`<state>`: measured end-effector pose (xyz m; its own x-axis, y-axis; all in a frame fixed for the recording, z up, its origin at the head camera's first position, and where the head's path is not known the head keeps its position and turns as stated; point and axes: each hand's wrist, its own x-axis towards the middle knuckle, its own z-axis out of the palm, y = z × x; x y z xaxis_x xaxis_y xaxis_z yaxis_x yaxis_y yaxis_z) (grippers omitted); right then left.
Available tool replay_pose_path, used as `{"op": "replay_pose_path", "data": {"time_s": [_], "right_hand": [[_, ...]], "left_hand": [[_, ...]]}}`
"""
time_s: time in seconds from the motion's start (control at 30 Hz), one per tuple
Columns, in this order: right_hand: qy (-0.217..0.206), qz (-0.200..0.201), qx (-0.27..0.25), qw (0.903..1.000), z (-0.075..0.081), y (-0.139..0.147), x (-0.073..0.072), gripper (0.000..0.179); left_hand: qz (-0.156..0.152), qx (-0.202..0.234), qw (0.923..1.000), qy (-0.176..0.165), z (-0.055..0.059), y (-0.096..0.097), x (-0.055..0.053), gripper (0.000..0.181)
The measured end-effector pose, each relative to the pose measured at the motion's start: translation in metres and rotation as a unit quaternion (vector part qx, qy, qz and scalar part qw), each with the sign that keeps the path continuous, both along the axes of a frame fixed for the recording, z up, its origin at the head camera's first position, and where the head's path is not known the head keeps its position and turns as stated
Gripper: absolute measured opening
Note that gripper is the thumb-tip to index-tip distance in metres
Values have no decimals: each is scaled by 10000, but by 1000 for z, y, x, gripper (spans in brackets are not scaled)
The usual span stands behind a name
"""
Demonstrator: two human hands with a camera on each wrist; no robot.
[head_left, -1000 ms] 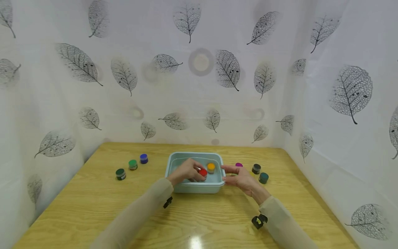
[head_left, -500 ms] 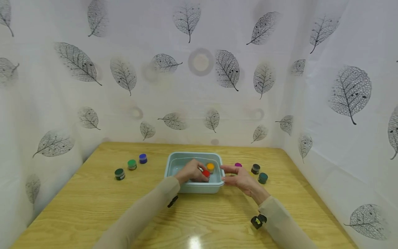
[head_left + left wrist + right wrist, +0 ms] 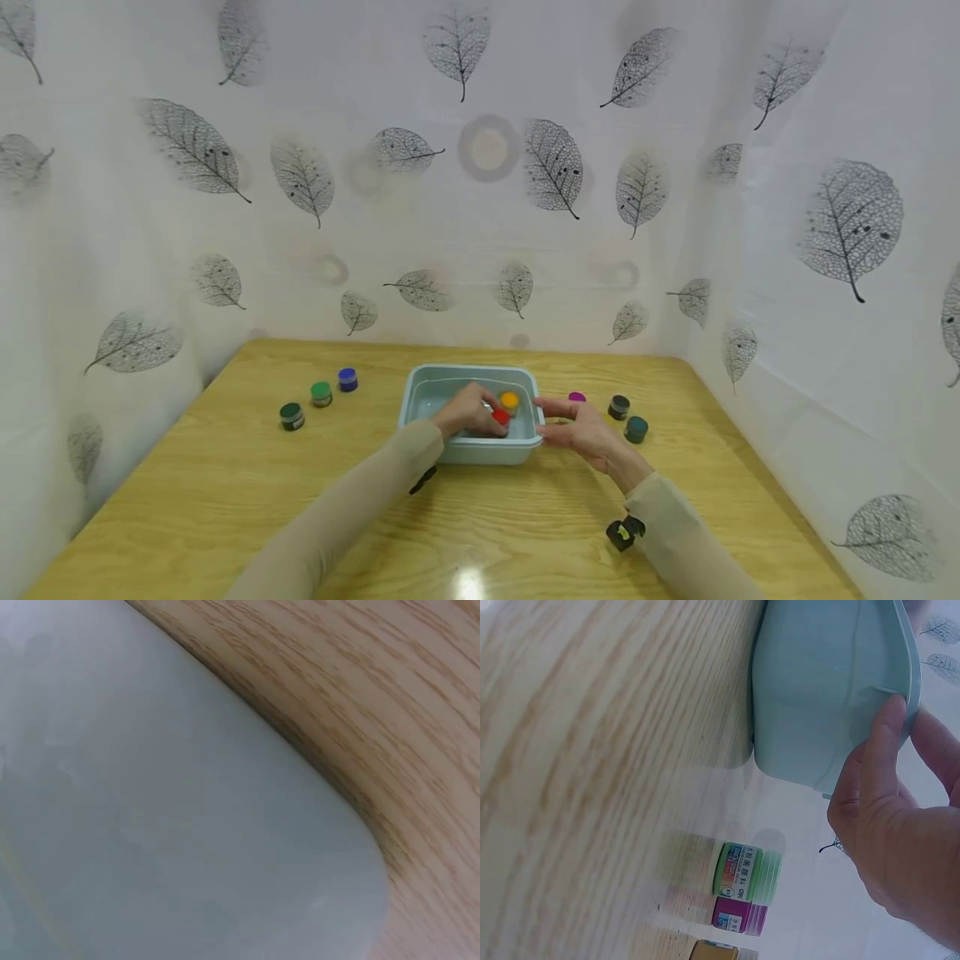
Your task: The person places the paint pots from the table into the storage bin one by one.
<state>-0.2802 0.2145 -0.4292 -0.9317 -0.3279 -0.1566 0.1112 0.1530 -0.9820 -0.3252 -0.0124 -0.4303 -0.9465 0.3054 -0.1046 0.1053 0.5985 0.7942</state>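
A pale blue-green plastic basin (image 3: 480, 452) stands on the wooden table. My left hand (image 3: 471, 412) reaches down inside it and pinches a red-lidded paint jar (image 3: 499, 417), whose lower part is hidden. Right behind that jar sits an orange-lidded paint jar (image 3: 509, 402), also in the basin. My right hand (image 3: 592, 435) grips the basin's right rim; in the right wrist view the fingers (image 3: 883, 742) lie along the outer wall near the rim. Only the basin's outer wall (image 3: 187, 787) and some table show in the left wrist view.
Left of the basin stand a dark green jar (image 3: 292, 416), a green jar (image 3: 321, 394) and a blue jar (image 3: 347, 380). Rightward are a black jar (image 3: 618, 407), a teal jar (image 3: 636, 429) and a magenta jar (image 3: 739, 916). A light green jar (image 3: 746, 871) stands beside the magenta one.
My left hand has moved a little to the right inside the basin, and the red-lidded jar has shifted right with it, closer to the orange-lidded one. The right hand keeps its place.
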Motion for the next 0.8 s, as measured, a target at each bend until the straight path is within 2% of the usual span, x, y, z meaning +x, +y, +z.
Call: {"op": "replay_pose_path", "data": {"time_s": [0.3, 0.67, 0.8], "right_hand": [[-42, -8, -114, 9999, 1, 0, 1, 60], [-70, -4, -126, 9999, 1, 0, 1, 61], [-87, -39, -86, 9999, 0, 0, 0, 60]], "left_hand": [[-84, -107, 9999, -14, -2, 2, -1, 40], [-5, 300, 9993, -224, -1, 3, -1, 30], [20, 506, 9977, -442, -1, 4, -1, 29]]}}
